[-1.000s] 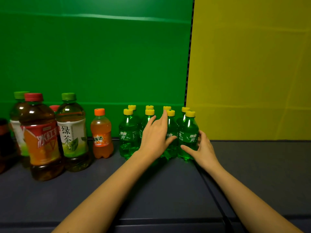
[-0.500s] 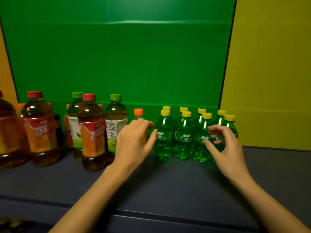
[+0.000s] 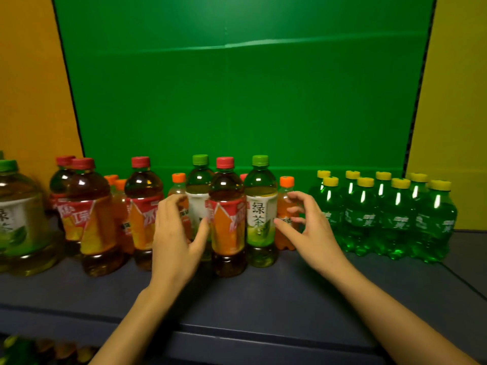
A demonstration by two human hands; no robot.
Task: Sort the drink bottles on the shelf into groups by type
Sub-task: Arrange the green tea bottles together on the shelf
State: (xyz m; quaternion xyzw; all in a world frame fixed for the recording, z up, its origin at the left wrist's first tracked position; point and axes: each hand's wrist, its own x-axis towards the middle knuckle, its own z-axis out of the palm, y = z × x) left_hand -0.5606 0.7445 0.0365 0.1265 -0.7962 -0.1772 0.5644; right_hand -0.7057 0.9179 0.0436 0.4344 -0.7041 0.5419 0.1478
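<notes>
I logged left hand (image 3: 179, 233) loose beside red-capped tea bottle (image 3: 228, 219), right hand (image 3: 311, 230) spread at small orange bottle (image 3: 283, 208), neither gripping, green bottles (image 3: 395, 217) grouped right.

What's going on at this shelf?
A person is sorting drink bottles on the shelf. The green soda bottles stand grouped at the right. Red-capped tea bottles, green-capped tea bottles and small orange sodas are mixed in the middle. The right hand curls around one small orange bottle, grip unclear; the left hand reaches, open, toward another orange bottle.
</notes>
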